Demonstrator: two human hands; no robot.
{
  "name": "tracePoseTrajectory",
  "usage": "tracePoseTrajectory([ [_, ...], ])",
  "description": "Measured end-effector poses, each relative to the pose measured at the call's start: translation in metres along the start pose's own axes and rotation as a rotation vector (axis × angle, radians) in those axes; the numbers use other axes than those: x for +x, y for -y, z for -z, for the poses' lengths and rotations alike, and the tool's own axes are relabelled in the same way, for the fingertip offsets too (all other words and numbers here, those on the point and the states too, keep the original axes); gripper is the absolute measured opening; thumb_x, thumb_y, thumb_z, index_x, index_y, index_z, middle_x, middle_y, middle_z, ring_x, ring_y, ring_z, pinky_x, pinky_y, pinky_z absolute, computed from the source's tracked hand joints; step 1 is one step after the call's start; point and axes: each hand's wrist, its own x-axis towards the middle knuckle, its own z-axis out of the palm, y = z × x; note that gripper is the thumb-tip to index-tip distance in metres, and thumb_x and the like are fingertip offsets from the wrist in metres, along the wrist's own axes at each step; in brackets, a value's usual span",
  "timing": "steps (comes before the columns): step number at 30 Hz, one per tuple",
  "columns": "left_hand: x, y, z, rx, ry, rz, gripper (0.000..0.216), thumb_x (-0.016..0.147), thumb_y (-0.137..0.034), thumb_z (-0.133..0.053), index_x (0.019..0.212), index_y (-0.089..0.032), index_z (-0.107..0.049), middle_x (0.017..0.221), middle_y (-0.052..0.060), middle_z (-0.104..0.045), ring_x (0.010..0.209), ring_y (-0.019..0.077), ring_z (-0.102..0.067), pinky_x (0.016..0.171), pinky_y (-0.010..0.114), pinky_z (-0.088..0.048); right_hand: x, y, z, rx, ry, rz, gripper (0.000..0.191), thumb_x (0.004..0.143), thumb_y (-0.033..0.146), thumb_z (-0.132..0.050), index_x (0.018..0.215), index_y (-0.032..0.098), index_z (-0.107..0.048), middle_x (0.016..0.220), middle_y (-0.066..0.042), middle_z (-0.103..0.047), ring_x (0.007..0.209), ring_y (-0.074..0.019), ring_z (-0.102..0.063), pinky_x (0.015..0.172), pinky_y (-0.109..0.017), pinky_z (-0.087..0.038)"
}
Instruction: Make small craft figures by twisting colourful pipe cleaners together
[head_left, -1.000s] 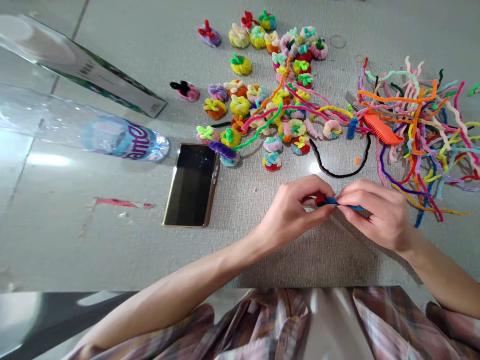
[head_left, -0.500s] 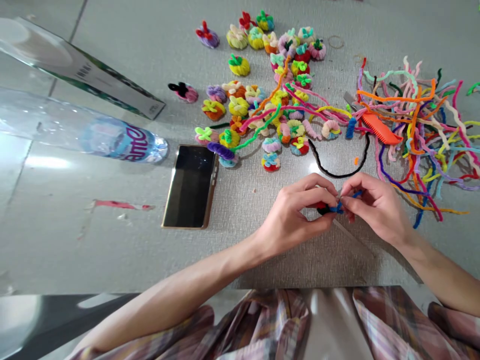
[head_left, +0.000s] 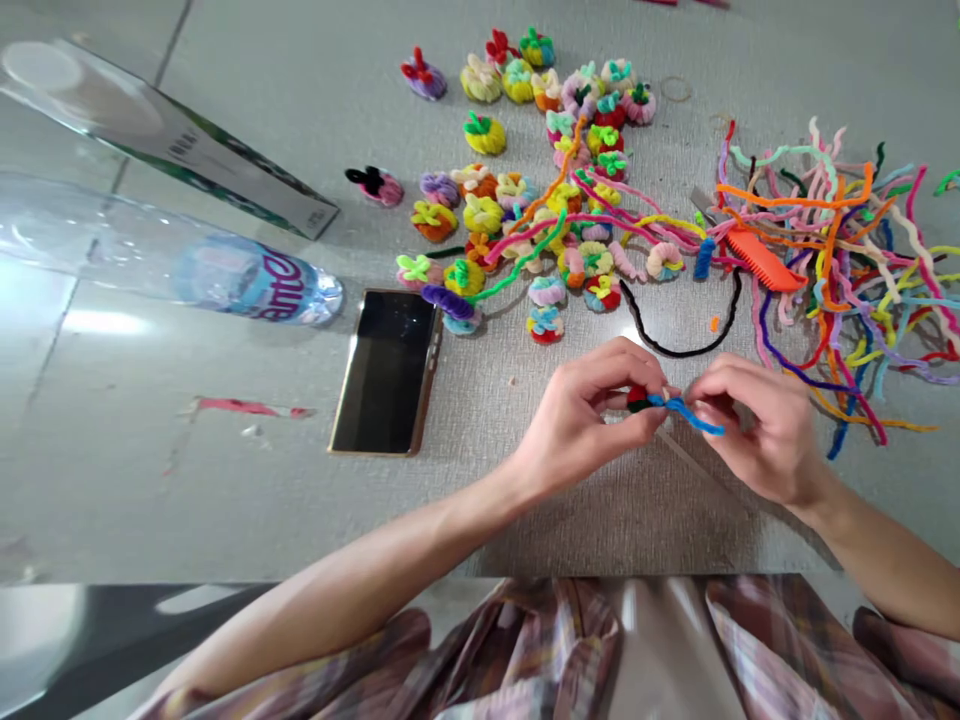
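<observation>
My left hand (head_left: pixel 592 405) pinches a small red-and-black pipe-cleaner bundle (head_left: pixel 637 400) between thumb and fingers, above the table. From its right side runs a blue pipe cleaner (head_left: pixel 697 417), its loose end sticking out toward my right hand (head_left: pixel 757 415). The fingers of that hand are curled closed around part of the blue strand, though its fingertips are partly hidden. Just beyond both hands lies a curved black pipe cleaner (head_left: pixel 679 352). A tiny orange scrap (head_left: pixel 714 324) is beside it.
Many small coloured pipe-cleaner ornaments (head_left: pixel 484 215) sit at the upper middle. Tangled loose pipe cleaners (head_left: pixel 847 270) and an orange-handled cutting tool (head_left: pixel 757 258) are to the right. A phone (head_left: pixel 386 375), plastic bottle (head_left: pixel 225 275) and carton (head_left: pixel 187 150) are on the left.
My right hand has shifted slightly right, away from my left fingers. More of the blue pipe cleaner now shows, its end pointing down to the right. The view has shifted slightly.
</observation>
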Motion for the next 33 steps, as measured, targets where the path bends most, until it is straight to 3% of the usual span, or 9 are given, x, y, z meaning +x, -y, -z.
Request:
tracePoseTrajectory([
  [4, -0.002, -0.002, 0.000, 0.199, 0.001, -0.182, 0.010, 0.090, -0.010, -0.078, 0.094, -0.018, -0.075, 0.102, 0.005, -0.072, 0.086, 0.0133, -0.071, 0.071, 0.022, -0.059, 0.000, -0.002, -0.002, 0.180, 0.119, -0.191, 0.020, 0.105, 0.033, -0.071, 0.090, 0.020, -0.071, 0.077, 0.000, -0.064, 0.064, -0.0132, -0.052, 0.055, -0.030, -0.034],
  [9, -0.004, -0.001, -0.002, 0.338, -0.016, -0.312, 0.015, 0.088, -0.005, -0.077, 0.094, -0.018, -0.073, 0.103, 0.004, -0.072, 0.085, 0.0117, -0.070, 0.074, 0.022, -0.059, -0.001, 0.000, -0.002, 0.184, 0.140, -0.237, 0.015, 0.104, 0.025, -0.071, 0.090, 0.021, -0.070, 0.079, 0.001, -0.065, 0.066, -0.0124, -0.053, 0.056, -0.029, -0.035],
  [17, -0.004, -0.004, -0.008, 0.056, -0.057, -0.001, 0.010, 0.094, -0.021, -0.077, 0.086, -0.018, -0.071, 0.094, 0.006, -0.072, 0.085, 0.0167, -0.069, 0.072, 0.027, -0.056, -0.005, 0.002, -0.012, 0.021, -0.018, 0.039, 0.012, 0.102, 0.011, -0.066, 0.096, 0.022, -0.067, 0.080, 0.001, -0.064, 0.067, -0.0131, -0.057, 0.059, -0.028, -0.047],
  [21, -0.003, -0.007, -0.010, -0.082, -0.082, 0.141, 0.015, 0.091, -0.025, -0.078, 0.082, -0.017, -0.070, 0.092, 0.006, -0.071, 0.085, 0.0168, -0.067, 0.073, 0.028, -0.056, -0.007, 0.005, -0.013, -0.250, -0.001, 0.225, 0.020, 0.099, 0.004, -0.063, 0.104, 0.023, -0.066, 0.090, -0.004, -0.072, 0.077, -0.0167, -0.067, 0.071, -0.031, -0.058],
  [24, -0.001, -0.009, -0.009, -0.140, -0.083, 0.196, 0.017, 0.090, -0.025, -0.079, 0.079, -0.017, -0.070, 0.089, 0.005, -0.069, 0.081, 0.0156, -0.065, 0.071, 0.027, -0.056, -0.006, 0.006, -0.010, -0.407, 0.023, 0.344, 0.020, 0.098, 0.003, -0.063, 0.104, 0.022, -0.065, 0.086, -0.004, -0.072, 0.076, -0.0184, -0.068, 0.071, -0.033, -0.059],
  [27, 0.001, -0.012, -0.003, -0.164, -0.030, 0.210, 0.014, 0.090, -0.024, -0.077, 0.079, -0.016, -0.073, 0.089, 0.005, -0.071, 0.081, 0.0158, -0.067, 0.072, 0.027, -0.057, -0.004, 0.006, -0.007, -0.389, 0.032, 0.309, 0.019, 0.098, 0.003, -0.063, 0.104, 0.022, -0.064, 0.088, -0.004, -0.072, 0.079, -0.0183, -0.068, 0.071, -0.032, -0.058],
  [33, 0.007, -0.019, 0.010, -0.071, 0.189, 0.292, 0.019, 0.093, -0.026, -0.072, 0.079, -0.014, -0.077, 0.085, 0.007, -0.076, 0.079, 0.0179, -0.071, 0.072, 0.028, -0.055, -0.001, 0.005, -0.003, -0.123, 0.084, 0.171, 0.015, 0.100, 0.006, -0.060, 0.103, 0.021, -0.063, 0.091, -0.004, -0.068, 0.082, -0.0167, -0.066, 0.071, -0.030, -0.056],
])
